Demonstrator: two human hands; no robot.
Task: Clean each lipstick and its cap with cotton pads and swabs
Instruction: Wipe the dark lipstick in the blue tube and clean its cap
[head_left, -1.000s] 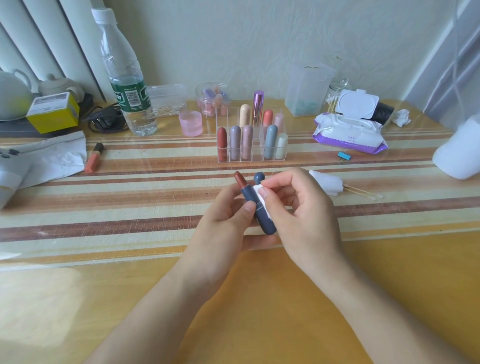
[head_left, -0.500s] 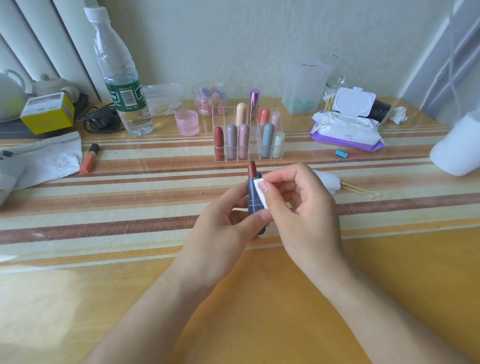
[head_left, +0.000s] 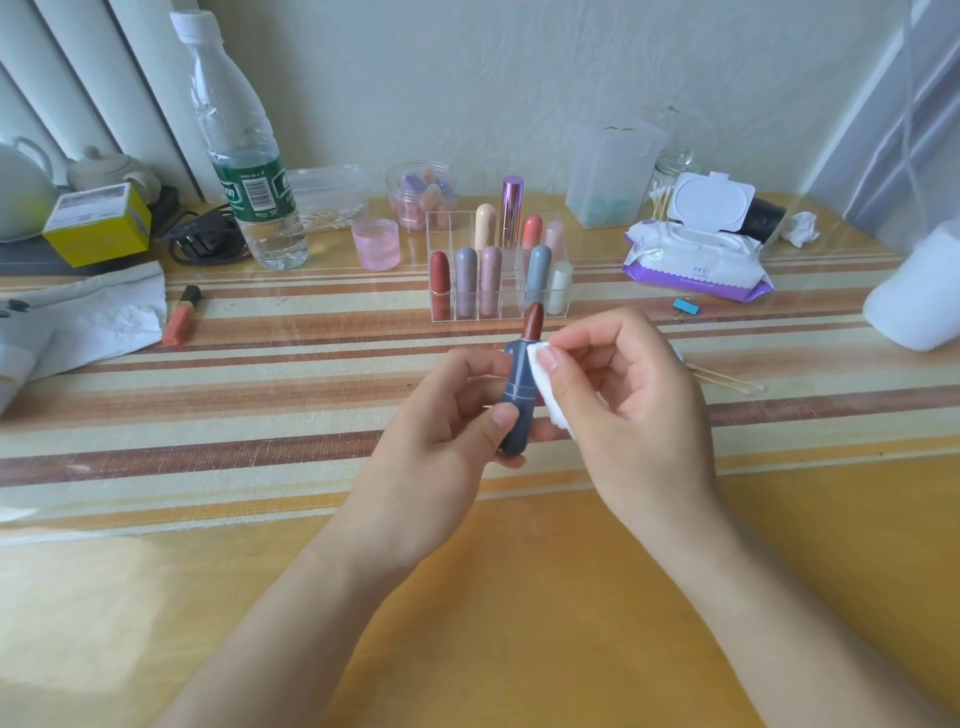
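1. Head view, centre of frame: left hand (head_left: 441, 431) grips the navy lipstick (head_left: 519, 395) by its lower barrel, upright, red tip bare
2. Right hand (head_left: 634, 410) pinches a white cotton pad (head_left: 550, 384) against the lipstick's upper barrel
3. Right of the hands, cotton swabs (head_left: 727, 379) lie on the striped mat (head_left: 260, 374)
4. Farther up, a clear rack (head_left: 515, 291) holds capped lipsticks; wipes pack (head_left: 696, 265) upper right, water bottle (head_left: 244, 171) upper left

Organizer (head_left: 449, 231) close ahead, swabs (head_left: 727, 382) rightward
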